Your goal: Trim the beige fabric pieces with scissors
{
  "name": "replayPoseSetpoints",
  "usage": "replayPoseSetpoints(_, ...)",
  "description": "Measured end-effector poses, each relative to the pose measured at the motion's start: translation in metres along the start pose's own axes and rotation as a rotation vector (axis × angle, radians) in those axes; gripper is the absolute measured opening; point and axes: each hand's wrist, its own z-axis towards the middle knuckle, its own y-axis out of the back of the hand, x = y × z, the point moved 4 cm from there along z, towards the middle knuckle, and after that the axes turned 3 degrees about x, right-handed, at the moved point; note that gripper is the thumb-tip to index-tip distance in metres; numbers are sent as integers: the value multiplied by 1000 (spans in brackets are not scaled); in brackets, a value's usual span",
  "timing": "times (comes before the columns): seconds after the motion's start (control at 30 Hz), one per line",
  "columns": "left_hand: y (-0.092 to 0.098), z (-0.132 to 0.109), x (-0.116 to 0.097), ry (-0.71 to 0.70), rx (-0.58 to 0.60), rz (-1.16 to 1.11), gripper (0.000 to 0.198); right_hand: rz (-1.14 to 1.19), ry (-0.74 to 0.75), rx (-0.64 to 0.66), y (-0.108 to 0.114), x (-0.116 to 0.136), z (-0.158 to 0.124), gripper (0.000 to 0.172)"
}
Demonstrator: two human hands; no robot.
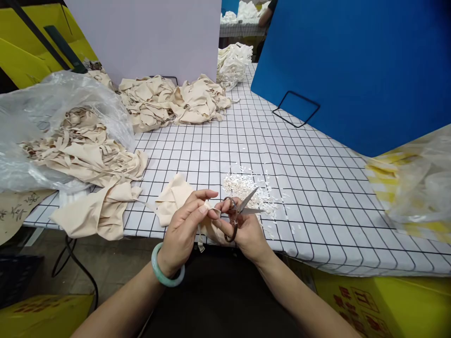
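My left hand, with a green bangle at the wrist, pinches the edge of a beige cloth piece at the front of the table. A thin strap dangles below the fingers. My right hand has its fingers through the handles of small scissors, whose blades are spread and point right. Its fingertips also touch the cloth edge beside my left fingers. Behind the scissors lies a scatter of small white clippings.
Beige cloth pieces spill from a clear plastic bag at left; more beige piles lie farther back. A blue panel and a pale panel stand on the grid-patterned tablecloth. Another plastic bag is at right.
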Motion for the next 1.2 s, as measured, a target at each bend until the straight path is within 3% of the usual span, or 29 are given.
replayPoseSetpoints(0.13,-6,5,5,32,-18,-127,28,133,-140,-26,-18,-22,-9,40)
replayPoseSetpoints(0.23,-3,7,10,60,-93,-80,27,-1,-153,23,-13,-22,-13,43)
replayPoseSetpoints(0.3,0,6,9,4,-109,42,28,-253,-75,-9,3,-7,-14,45)
replayPoseSetpoints(0.43,-3,1,6,-142,-28,313,32,-819,165,-83,33,29,-16,47)
replayPoseSetpoints(0.57,-10,-1,8,-189,28,423,32,-1051,332,-18,35,35,-23,44)
replayPoseSetpoints(0.87,-15,1,10,-228,80,485,32,-1091,420,-12,32,32,-27,54)
replayPoseSetpoints(1.2,-15,1,16,-232,84,474,30,-1088,415,1,29,33,-25,56)
